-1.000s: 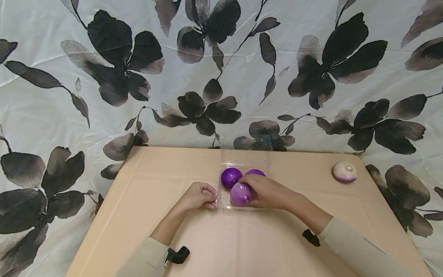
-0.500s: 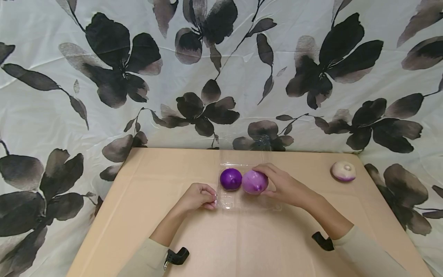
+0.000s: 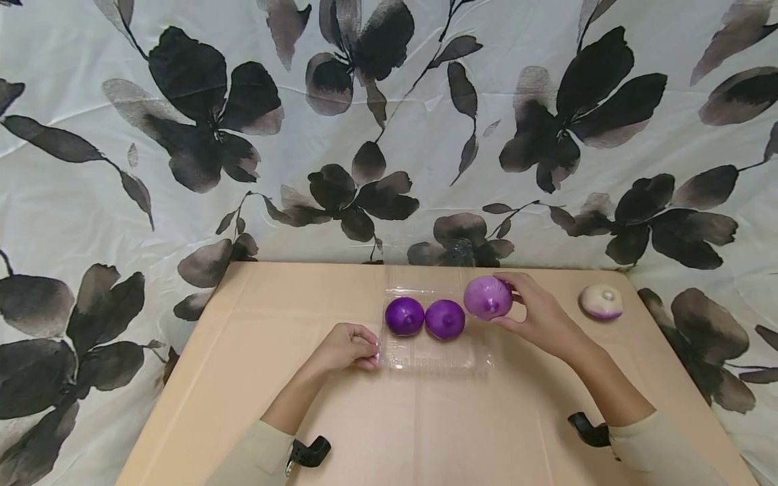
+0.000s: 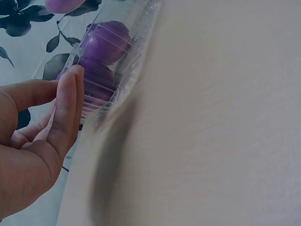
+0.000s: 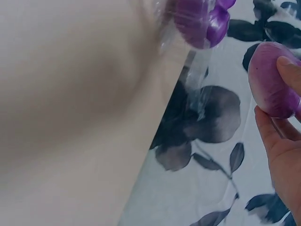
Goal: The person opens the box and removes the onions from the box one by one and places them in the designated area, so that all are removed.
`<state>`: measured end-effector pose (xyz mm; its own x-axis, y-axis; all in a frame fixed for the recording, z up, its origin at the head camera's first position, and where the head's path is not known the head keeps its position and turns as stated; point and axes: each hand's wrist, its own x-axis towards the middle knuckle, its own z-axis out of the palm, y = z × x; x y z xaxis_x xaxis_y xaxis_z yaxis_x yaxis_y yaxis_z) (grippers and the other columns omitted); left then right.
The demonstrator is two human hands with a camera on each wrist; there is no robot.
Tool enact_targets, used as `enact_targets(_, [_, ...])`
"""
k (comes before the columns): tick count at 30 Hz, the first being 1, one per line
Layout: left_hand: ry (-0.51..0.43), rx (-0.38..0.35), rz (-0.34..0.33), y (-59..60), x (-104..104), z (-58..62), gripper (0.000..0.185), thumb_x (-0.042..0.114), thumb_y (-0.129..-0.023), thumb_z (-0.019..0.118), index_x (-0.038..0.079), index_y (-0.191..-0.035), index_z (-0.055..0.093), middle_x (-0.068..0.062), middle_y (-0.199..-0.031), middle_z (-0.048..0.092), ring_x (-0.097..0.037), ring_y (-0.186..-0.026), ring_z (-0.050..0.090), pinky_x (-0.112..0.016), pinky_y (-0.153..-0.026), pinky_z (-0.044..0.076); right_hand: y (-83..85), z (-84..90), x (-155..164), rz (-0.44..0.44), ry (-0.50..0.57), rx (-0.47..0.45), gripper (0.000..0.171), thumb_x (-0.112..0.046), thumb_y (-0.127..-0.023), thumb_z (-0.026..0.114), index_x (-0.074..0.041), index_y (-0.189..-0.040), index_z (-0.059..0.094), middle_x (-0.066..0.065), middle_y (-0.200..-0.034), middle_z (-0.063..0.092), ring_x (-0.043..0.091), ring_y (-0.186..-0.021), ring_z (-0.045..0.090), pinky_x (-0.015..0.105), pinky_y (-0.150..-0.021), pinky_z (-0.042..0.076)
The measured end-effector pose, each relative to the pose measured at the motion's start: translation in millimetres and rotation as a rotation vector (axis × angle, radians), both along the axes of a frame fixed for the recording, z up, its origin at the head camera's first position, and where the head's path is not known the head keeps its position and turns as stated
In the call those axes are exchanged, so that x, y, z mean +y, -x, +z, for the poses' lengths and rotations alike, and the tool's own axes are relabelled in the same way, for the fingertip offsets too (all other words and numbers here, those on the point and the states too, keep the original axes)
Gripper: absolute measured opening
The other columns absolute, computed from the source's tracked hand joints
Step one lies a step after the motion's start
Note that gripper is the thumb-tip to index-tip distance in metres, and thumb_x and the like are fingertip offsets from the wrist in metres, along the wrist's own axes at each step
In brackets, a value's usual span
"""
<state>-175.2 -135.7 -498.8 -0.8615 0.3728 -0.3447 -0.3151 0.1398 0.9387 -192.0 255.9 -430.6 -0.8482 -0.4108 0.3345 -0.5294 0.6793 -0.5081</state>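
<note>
A clear plastic clamshell container (image 3: 437,354) sits on the table with its lid raised at the back. Two dark purple onions (image 3: 446,319) lie side by side in it, also visible through its ribbed wall in the left wrist view. My left hand (image 3: 349,347) pinches the container's left edge between thumb and fingers. With thumb and fingertips, my right hand (image 3: 541,314) holds a lighter purple onion (image 3: 487,298) at the container's back right corner, raised above the table. The right wrist view shows this onion (image 5: 273,80) between thumb and fingers.
A whitish onion with a purple base (image 3: 601,302) lies at the table's far right. The tan table (image 3: 304,297) ends at the back against a white cloth (image 3: 267,40) printed with dark flowers.
My right hand has lifted the lighter onion from the container's front and carried it right and back, uncovering the second dark onion. My left hand stays at the container's edge.
</note>
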Motion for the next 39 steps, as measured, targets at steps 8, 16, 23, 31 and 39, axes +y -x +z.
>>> enact_targets(8, [0.017, 0.012, -0.006, 0.6, 0.3, -0.1, 0.013, -0.009, -0.093, 0.064, -0.015, -0.104, 0.063, -0.008, -0.076, 0.075, -0.015, -0.067, 0.073, -0.029, -0.067, 0.068, 5.5, -8.8, 28.8, -0.123, 0.088, -0.021, 0.079, -0.005, -0.079, 0.090, 0.002, -0.145, 0.047, 0.022, -0.135, 0.054, 0.039, -0.119, 0.061, 0.053, -0.094, 0.058])
enact_targets(16, [0.015, 0.005, 0.000, 1.2, -1.0, -1.2, 0.013, -0.009, -0.093, 0.064, -0.015, -0.104, 0.063, -0.008, -0.076, 0.074, -0.015, -0.067, 0.073, -0.030, -0.068, 0.068, 18.2, -21.5, 59.1, -0.294, 0.179, -0.131, 0.078, -0.014, -0.085, 0.086, 0.007, -0.147, 0.044, 0.031, -0.139, 0.052, 0.050, -0.120, 0.060, 0.041, -0.095, 0.058])
enact_targets(23, [0.004, 0.019, -0.019, 0.7, -0.4, -1.4, 0.015, -0.009, -0.092, 0.064, -0.017, -0.105, 0.062, -0.009, -0.077, 0.075, -0.016, -0.067, 0.074, -0.030, -0.068, 0.068, 26.7, -43.4, 87.2, -0.399, 0.173, -0.209, 0.080, -0.024, -0.093, 0.080, 0.009, -0.152, 0.037, 0.036, -0.140, 0.051, 0.054, -0.118, 0.061, 0.054, -0.099, 0.055])
enact_targets(31, [-0.006, 0.012, -0.020, -0.8, 1.0, -0.3, 0.016, -0.009, -0.092, 0.065, -0.018, -0.105, 0.062, -0.022, -0.082, 0.075, -0.016, -0.067, 0.074, -0.032, -0.068, 0.068, 36.7, -63.0, 102.1, -0.478, 0.162, -0.315, 0.081, -0.035, -0.100, 0.070, 0.012, -0.152, 0.030, 0.041, -0.145, 0.045, 0.057, -0.126, 0.054, 0.067, -0.107, 0.048])
enact_targets(39, [-0.006, 0.003, -0.012, -1.0, 0.2, 0.6, 0.017, -0.010, -0.091, 0.065, -0.018, -0.105, 0.062, -0.021, -0.083, 0.075, -0.015, -0.066, 0.073, -0.031, -0.068, 0.068, 47.9, -69.1, 101.5, -0.505, 0.142, -0.417, 0.082, -0.044, -0.103, 0.061, 0.014, -0.152, 0.029, 0.043, -0.147, 0.042, 0.058, -0.131, 0.048, 0.067, -0.111, 0.044])
